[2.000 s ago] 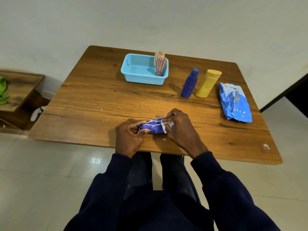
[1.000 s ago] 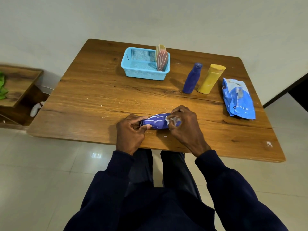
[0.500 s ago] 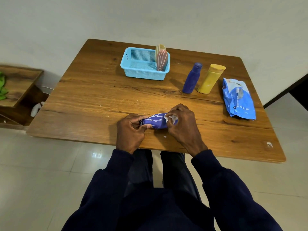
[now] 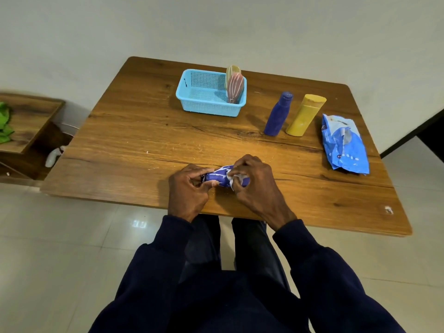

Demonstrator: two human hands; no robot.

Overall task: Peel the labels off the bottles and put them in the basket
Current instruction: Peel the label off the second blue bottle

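A purple bottle (image 4: 221,178) streaked with white label residue lies on its side near the table's front edge. My left hand (image 4: 188,191) grips its left end. My right hand (image 4: 255,186) covers its right end and pinches a loose white scrap of label (image 4: 236,178). Far across the table stands a light blue basket (image 4: 192,92) with a pink bottle (image 4: 235,88) and a yellowish bottle (image 4: 232,70) leaning in its right corner. A dark blue bottle (image 4: 278,114) and a yellow bottle (image 4: 304,115) stand upright to the right of the basket.
A blue plastic pouch (image 4: 344,144) lies at the table's right side. The wooden table (image 4: 134,140) ends just before my knees. A low wooden shelf (image 4: 26,121) with green cloth stands on the floor to the left.
My right hand's fingers have shifted a little over the bottle's right end, working the white label scrap. The bottle and my left hand stay in place.
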